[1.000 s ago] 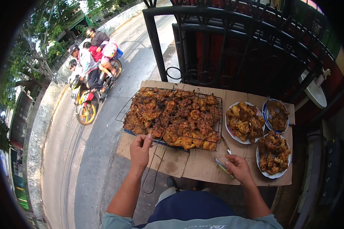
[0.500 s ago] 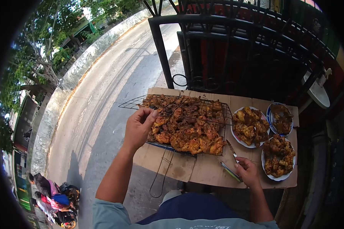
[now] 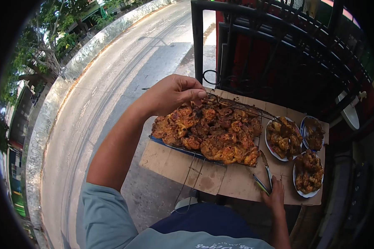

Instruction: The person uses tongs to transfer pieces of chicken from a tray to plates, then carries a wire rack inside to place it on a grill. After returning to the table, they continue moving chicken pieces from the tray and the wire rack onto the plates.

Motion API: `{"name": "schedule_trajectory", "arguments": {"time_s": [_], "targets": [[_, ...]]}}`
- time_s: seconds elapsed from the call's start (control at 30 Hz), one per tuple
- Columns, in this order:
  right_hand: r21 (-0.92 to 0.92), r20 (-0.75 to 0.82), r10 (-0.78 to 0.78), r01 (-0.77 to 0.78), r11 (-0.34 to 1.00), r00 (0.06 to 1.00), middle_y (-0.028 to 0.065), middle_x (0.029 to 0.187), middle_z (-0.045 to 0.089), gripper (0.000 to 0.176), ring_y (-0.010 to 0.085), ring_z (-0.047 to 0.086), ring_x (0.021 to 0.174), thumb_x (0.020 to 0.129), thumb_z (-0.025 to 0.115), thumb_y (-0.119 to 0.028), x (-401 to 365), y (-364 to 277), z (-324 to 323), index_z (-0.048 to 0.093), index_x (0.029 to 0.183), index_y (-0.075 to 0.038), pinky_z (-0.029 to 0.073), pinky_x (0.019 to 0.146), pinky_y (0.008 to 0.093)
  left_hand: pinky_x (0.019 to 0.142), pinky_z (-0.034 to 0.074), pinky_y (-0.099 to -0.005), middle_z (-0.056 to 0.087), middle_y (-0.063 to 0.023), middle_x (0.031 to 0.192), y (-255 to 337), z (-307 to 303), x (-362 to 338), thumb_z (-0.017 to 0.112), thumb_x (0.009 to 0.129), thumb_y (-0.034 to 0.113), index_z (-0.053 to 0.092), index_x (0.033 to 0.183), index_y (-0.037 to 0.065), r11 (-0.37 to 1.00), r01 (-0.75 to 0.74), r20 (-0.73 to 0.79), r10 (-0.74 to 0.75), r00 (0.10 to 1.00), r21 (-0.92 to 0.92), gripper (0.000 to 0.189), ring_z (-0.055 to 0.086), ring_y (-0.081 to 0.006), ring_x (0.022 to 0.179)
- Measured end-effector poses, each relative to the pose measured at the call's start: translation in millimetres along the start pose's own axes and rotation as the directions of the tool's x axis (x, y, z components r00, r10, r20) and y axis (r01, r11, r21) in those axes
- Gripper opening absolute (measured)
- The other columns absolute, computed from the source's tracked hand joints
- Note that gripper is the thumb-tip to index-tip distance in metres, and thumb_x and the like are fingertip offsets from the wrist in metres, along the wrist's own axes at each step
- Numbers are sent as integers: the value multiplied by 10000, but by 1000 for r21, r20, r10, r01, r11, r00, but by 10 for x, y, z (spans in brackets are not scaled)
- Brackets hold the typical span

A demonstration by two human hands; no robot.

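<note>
My left hand [image 3: 176,95] is closed, thumb and fingers pinching the upper wire rack [image 3: 247,108] of a grill basket. That rack stands tilted up along the far side of the chicken. Browned, charred grilled chicken pieces [image 3: 212,133] lie in a wide layer on the lower half, whose wire handle [image 3: 191,180] points toward me. Under them, part of a blue-edged tray [image 3: 170,144] shows. Near the table's front edge, my right hand [image 3: 275,194] grips the joined end of metal tongs [image 3: 268,172]. The tongs' arms are spread, one tip close to the chicken's near right corner.
Three plates of chicken stand at the right: a white plate [image 3: 271,145], a blue-rimmed plate [image 3: 305,140] and a nearer white plate [image 3: 296,182]. Cardboard [image 3: 237,182] covers the table. Behind stands a black metal gate [image 3: 198,45]; a road [image 3: 99,95] runs along the left.
My left hand has risen and moved away from me, swinging the upper rack up off the chicken. My right hand has shifted slightly right with the tongs. The motorbike riders have left view.
</note>
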State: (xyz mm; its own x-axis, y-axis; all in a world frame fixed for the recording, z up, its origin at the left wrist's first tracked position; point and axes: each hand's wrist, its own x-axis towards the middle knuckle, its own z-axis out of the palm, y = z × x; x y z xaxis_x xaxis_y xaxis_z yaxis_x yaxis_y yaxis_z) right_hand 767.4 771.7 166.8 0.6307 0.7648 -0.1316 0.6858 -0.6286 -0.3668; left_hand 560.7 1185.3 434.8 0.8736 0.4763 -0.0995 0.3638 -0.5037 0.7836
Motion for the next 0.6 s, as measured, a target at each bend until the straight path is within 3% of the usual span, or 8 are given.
{"name": "schedule_trajectory", "arguments": {"time_s": [0.1, 0.27, 0.37, 0.47, 0.57, 0.6], "targets": [[-9, 32, 33, -32, 999, 999, 206, 1247, 473, 891, 385, 465, 1140, 678, 815, -238, 29, -289, -172, 375, 1401, 37, 381, 988, 451, 735, 517, -262, 687, -27, 842, -79, -123, 280, 557, 986, 301, 672, 1071, 41, 989, -146, -20, 146, 989, 27, 297, 640, -94, 806], [8, -57, 68, -68, 998, 996, 223, 1312, 447, 903, 396, 436, 1214, 689, 811, -249, -18, -407, -119, 357, 1415, 40, 368, 1015, 452, 675, 506, -257, 655, -13, 795, -70, -222, 998, 554, 992, 294, 681, 1049, 62, 975, -220, -311, 222, 924, 44, 271, 600, -77, 712], [76, -79, 60, -54, 996, 995, 231, 1358, 426, 873, 395, 416, 1255, 717, 792, -232, -79, -425, -99, 350, 1416, 48, 344, 1046, 457, 665, 483, -317, 683, -64, 780, -142, -252, 1515, 575, 956, 342, 690, 1047, 70, 979, -198, -473, 195, 859, 44, 310, 613, -145, 686], [74, -97, 72, -65, 995, 993, 232, 1386, 411, 870, 396, 407, 1273, 730, 792, -260, -78, -404, -35, 350, 1415, 43, 330, 1071, 455, 607, 476, -258, 641, -38, 759, -156, -220, 1910, 581, 964, 276, 656, 1148, 27, 981, -166, -580, 193, 792, 99, 318, 548, -93, 628], [45, -101, 85, -81, 996, 991, 228, 1381, 422, 866, 393, 406, 1276, 735, 792, -256, -1, -485, -42, 349, 1416, 43, 321, 1080, 447, 839, 494, -348, 691, -179, 1029, -85, -212, 2106, 571, 936, 321, 587, 1272, 26, 955, -5, -577, 183, 796, 297, 447, 669, -274, 914], [47, -102, 88, -84, 995, 991, 228, 1381, 422, 866, 393, 406, 1276, 735, 792, -256, 31, -493, -41, 349, 1416, 43, 321, 1080, 447, 936, 462, -368, 655, -224, 1146, -101, -217, 2193, 578, 921, 340, 536, 1318, 0, 948, 36, -553, 154, 819, 317, 524, 627, -337, 1083]]}}
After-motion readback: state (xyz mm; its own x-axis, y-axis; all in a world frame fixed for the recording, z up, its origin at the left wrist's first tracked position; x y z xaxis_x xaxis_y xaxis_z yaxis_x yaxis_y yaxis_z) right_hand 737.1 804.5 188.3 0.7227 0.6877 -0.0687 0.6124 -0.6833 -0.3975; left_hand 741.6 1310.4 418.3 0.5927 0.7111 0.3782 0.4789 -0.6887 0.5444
